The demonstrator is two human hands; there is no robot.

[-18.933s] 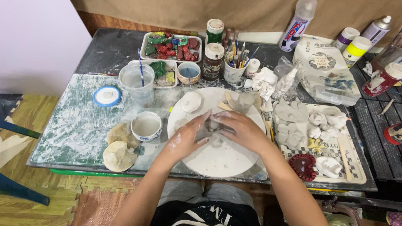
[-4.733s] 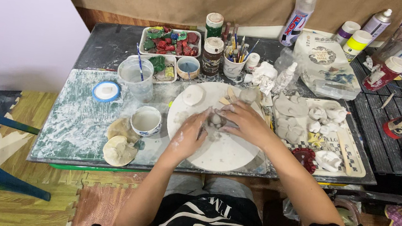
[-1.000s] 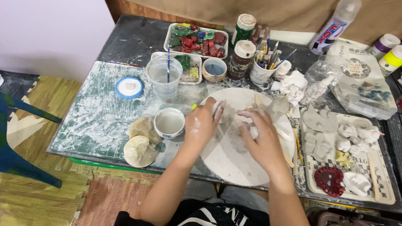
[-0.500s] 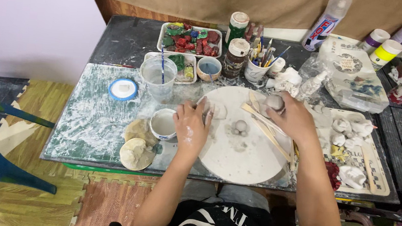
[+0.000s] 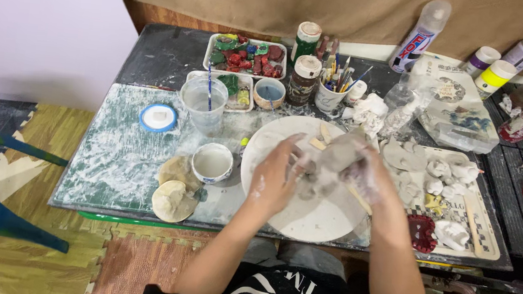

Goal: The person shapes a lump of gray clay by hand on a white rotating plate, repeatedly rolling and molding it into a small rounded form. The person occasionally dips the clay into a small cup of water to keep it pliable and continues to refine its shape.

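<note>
From the head view, my left hand (image 5: 278, 177) and right hand (image 5: 364, 176) met over the round white board (image 5: 306, 215), which reached almost to the counter's (image 5: 113, 164) near edge. My fingers were closed around a grey lump of clay (image 5: 337, 157), blurred. The open room lay to my left, on the smeared surface. A white cup (image 5: 212, 161) sat just beside the board; a clear cup (image 5: 204, 100) held a blue stick; a tray (image 5: 244, 56) held red and green pieces.
</note>
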